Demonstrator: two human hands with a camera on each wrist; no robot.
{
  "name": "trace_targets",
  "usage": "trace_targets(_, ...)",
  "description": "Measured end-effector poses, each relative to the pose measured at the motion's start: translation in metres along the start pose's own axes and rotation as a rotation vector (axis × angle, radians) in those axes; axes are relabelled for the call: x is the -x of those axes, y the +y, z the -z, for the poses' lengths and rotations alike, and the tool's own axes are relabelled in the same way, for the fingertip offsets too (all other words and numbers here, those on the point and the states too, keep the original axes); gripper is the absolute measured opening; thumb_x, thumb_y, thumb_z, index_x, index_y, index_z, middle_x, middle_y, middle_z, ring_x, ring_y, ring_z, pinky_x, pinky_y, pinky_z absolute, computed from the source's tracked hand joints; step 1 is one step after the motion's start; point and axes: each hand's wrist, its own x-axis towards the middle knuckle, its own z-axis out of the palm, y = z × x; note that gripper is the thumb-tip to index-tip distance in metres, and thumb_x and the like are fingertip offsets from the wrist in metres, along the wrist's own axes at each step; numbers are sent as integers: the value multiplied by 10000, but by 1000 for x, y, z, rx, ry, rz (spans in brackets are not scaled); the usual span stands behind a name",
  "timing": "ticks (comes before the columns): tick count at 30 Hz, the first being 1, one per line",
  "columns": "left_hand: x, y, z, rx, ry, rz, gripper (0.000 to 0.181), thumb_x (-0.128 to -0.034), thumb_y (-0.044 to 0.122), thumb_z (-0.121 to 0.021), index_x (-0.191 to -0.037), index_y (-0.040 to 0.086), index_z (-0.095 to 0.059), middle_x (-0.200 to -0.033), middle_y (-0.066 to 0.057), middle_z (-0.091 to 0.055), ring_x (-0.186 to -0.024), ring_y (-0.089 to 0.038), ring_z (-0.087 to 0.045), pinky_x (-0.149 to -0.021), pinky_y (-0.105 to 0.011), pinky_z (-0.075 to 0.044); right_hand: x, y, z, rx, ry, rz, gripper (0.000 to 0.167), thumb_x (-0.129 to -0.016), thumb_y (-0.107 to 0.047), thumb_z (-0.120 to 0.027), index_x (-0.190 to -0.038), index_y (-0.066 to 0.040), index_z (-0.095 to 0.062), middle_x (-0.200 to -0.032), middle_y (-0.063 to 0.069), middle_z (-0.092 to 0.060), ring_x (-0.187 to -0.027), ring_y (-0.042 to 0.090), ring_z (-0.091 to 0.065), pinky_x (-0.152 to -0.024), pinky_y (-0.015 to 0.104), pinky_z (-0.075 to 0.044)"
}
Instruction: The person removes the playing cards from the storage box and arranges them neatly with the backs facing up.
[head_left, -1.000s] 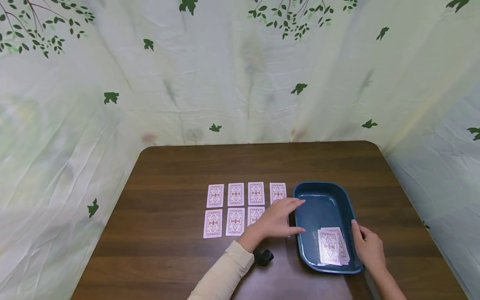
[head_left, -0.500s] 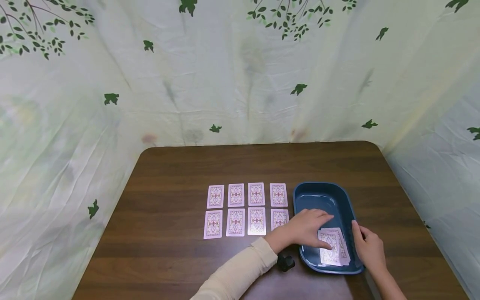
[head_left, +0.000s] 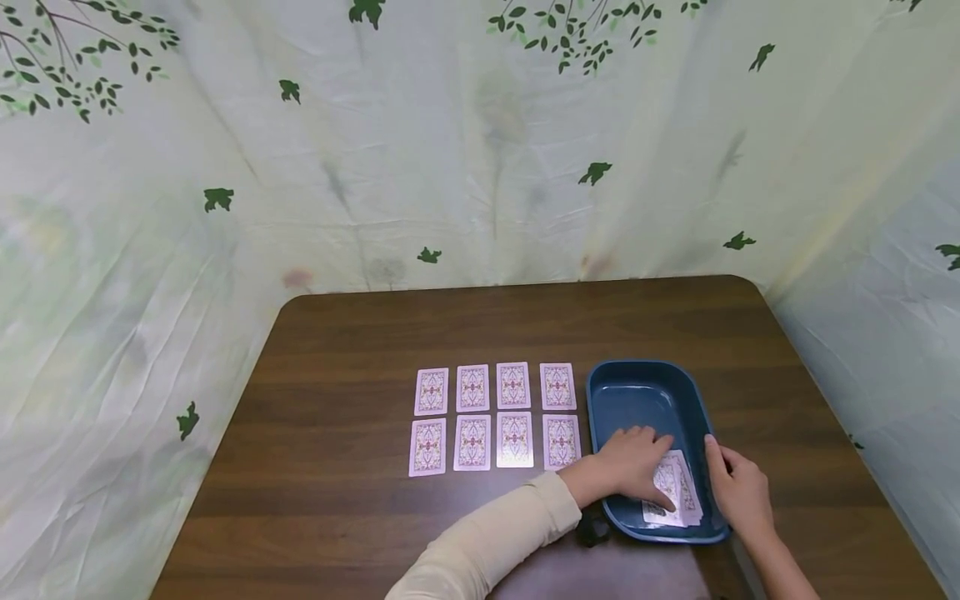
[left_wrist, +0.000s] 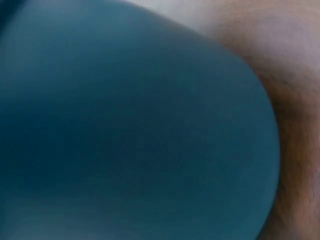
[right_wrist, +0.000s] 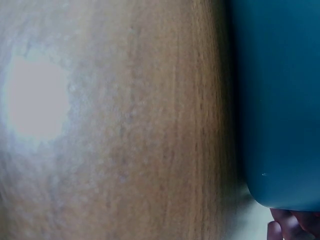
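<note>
In the head view, a blue rectangular tray (head_left: 645, 392) lies on the right half of the table, with a loose pile of patterned playing cards (head_left: 688, 492) at its near end, backs up. My left hand (head_left: 628, 462) reaches over the tray's left rim. Its thumb and fingers are spread over the pile, covering part of it; whether the fingertips touch the cards is hard to tell. My right hand (head_left: 741, 492) holds the right rim, thumb at the edge. Only the tray's blurred blue wall (left_wrist: 140, 125) fills the left wrist view. Fingers (right_wrist: 290, 225) show below the tray in the right wrist view.
Two rows of playing cards (head_left: 472, 442) lie face down on the brown wooden table (head_left: 322, 500), left of the tray. A black device (head_left: 592, 530) sits under my left wrist. A pale leaf-printed curtain (head_left: 480, 167) hangs behind the table.
My left hand has moved right, from the tray's left rim to over the card pile inside. The right hand stays at the right rim. The head view has shifted slightly.
</note>
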Motion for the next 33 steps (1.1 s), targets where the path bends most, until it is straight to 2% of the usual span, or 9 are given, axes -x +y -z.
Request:
trace_targets(3,-2,6,-2,-8,-2,15,916,-654,680,-651,-1394,213,-381,-1249,26,-459,-1088,-97,-428,-886,-291,-381,0,0,0,2,-3,0,562,-975,-402,-365,-1073,91,-615,-959,278,-604,-753,333,-537,-577,375,-410)
trace_targets(9,-6,13,-7,-55,1,43,955,-585,671,-712,-1380,251,-392,-1202,23,-444,-1029,-98,-397,-838,-286,-372,0,1,0,-5,13,18,539,-974,-386,-385,-1054,90,-623,-907,258,-608,-728,326,-526,-570,374,-395)
trace_targets(14,-7,15,-12,-52,25,48,951,-557,625,-764,-1360,258,-413,-1131,21,-447,-960,-100,-377,-794,-268,-354,-1,2,-1,-3,16,6,541,-972,-398,-381,-1031,77,-633,-818,200,-591,-698,304,-506,-550,352,-382)
trace_targets(16,-7,16,-12,-44,33,47,953,-548,606,-782,-1357,257,-418,-1115,17,-448,-945,-102,-376,-782,-264,-351,-1,2,-1,0,17,7,539,-972,-394,-383,-1025,80,-634,-828,216,-597,-708,315,-514,-564,372,-392)
trace_targets(21,-6,18,-9,-13,39,51,943,-557,535,-816,-1364,249,-421,-1117,7,-440,-935,-107,-376,-770,-254,-343,0,2,-1,1,22,17,523,-974,-373,-393,-1038,88,-631,-951,289,-606,-782,375,-549,-650,468,-414)
trace_targets(26,-4,22,-7,8,51,42,927,-561,463,-841,-1362,237,-432,-1076,4,-415,-889,-110,-370,-704,-246,-334,0,2,-1,1,23,19,519,-975,-368,-393,-1046,89,-628,-969,296,-602,-810,396,-554,-671,504,-407)
trace_targets(29,-4,23,-7,-2,56,35,901,-569,454,-836,-1355,249,-444,-1059,7,-406,-874,-111,-351,-677,-237,-319,-1,3,-1,3,7,14,532,-978,-372,-383,-1067,100,-613,-985,303,-595,-816,398,-552,-676,510,-411)
trace_targets(33,-6,24,-7,-67,60,32,851,-604,482,-805,-1349,277,-451,-1106,12,-430,-915,-115,-359,-741,-254,-357,-2,3,0,7,-4,6,545,-979,-380,-374,-1084,103,-605,-1004,306,-588,-818,391,-550,-678,507,-413)
